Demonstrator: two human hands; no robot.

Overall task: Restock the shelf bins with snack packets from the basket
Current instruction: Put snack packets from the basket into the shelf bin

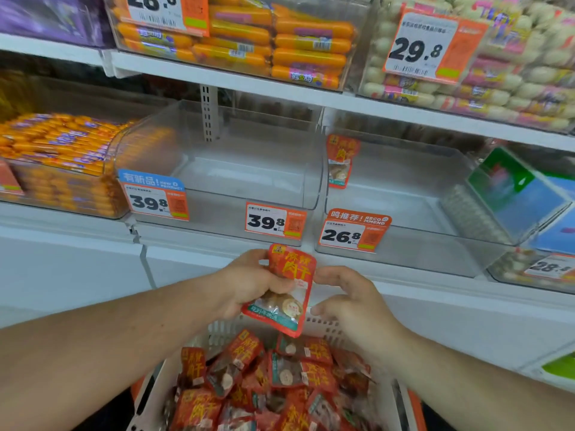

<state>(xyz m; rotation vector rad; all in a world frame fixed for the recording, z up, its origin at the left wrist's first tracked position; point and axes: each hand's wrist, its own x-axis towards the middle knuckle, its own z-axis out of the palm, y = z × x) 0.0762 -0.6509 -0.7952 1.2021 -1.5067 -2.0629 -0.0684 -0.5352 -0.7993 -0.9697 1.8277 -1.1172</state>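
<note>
Heaped red foil snack packets (264, 387) fill the white slotted plastic basket (320, 325) at the bottom edge. Above its far rim, the left hand (249, 283) pinches one red snack packet with a clear window (284, 290), held upright. Just beside it, the right hand (348, 301) hovers with relaxed, loosely curved fingers, holding nothing. On the white shelf (217, 84), the clear plastic bin (404, 194) at right holds one matching packet (340, 160) against its left wall.

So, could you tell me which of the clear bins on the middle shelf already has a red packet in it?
The bin tagged 26.8: one red packet leans at its left wall.
</note>
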